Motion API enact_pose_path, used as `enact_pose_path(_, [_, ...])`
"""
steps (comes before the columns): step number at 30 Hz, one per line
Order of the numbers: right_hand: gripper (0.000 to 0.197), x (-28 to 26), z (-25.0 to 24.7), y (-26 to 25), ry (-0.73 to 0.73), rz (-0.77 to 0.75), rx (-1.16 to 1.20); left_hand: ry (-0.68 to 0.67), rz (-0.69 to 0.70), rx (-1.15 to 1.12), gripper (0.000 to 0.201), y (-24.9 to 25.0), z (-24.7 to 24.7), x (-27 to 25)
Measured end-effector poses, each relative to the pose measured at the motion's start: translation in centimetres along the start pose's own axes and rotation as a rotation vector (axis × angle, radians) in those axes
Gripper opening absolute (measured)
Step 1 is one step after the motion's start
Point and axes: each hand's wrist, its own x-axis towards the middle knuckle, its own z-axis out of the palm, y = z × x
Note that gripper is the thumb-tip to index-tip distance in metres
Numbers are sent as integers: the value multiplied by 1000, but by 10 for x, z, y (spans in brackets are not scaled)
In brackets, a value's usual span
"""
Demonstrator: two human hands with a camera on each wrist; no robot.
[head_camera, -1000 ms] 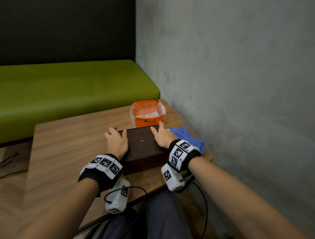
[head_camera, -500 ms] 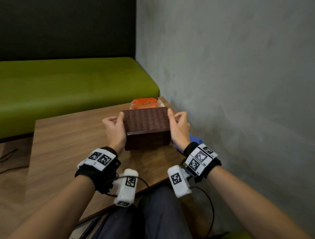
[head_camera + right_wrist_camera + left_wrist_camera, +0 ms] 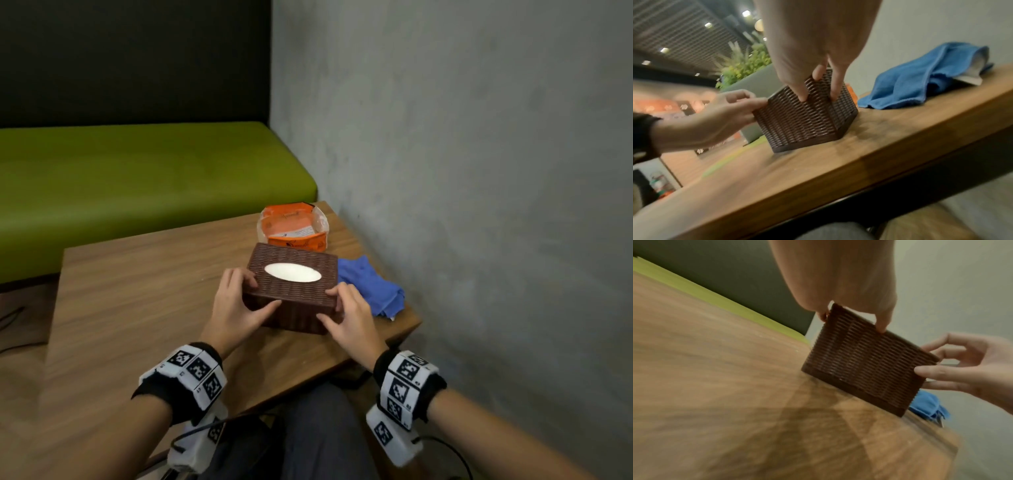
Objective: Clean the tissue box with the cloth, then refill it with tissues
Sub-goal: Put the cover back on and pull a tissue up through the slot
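Observation:
The brown woven tissue box (image 3: 291, 301) stands upright on the wooden table (image 3: 137, 308), its oval opening (image 3: 292, 273) facing up and showing white inside. My left hand (image 3: 255, 294) grips its near left corner, thumb on the front face and fingers on the left side. My right hand (image 3: 329, 305) grips the near right corner. In the left wrist view the box (image 3: 865, 363) shows its woven side. The right wrist view has my fingers (image 3: 803, 95) pressed on the box (image 3: 803, 126). The blue cloth (image 3: 371, 286) lies crumpled just right of the box.
An orange tissue pack (image 3: 293, 228) lies behind the box near the table's far right corner. A grey wall (image 3: 462, 205) runs close along the right edge. A green bench (image 3: 137, 178) stands behind the table. The cloth (image 3: 920, 76) sits near the right edge.
Both hands have turned the box over: a second ago its flat bottom faced up, then it stood on its side, and now the oval opening faces up.

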Motion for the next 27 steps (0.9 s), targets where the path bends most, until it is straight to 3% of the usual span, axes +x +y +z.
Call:
enact_pose_path(5, [19, 18, -18, -11, 48, -48, -198, -11, 37, 195, 10, 17, -7, 20])
enact_pose_path(8, [16, 48, -24, -27, -5, -20, -221, -245, 104, 273, 16, 31, -4, 49])
enact_pose_path(11, [16, 70, -16, -40, -126, 61, -257, -394, 55, 366, 18, 33, 5, 65])
enact_pose_path(18, [15, 87, -12, -50, -210, 74, -337, -465, -83, 468, 12, 50, 14, 81])
enact_pose_path(21, [20, 89, -14, -52, -242, 76, -349, -489, -68, 608, 16, 55, 23, 82])
enact_pose_path(27, [7, 86, -10, -50, -264, 33, -382, -552, 28, 822, 22, 62, 27, 83])
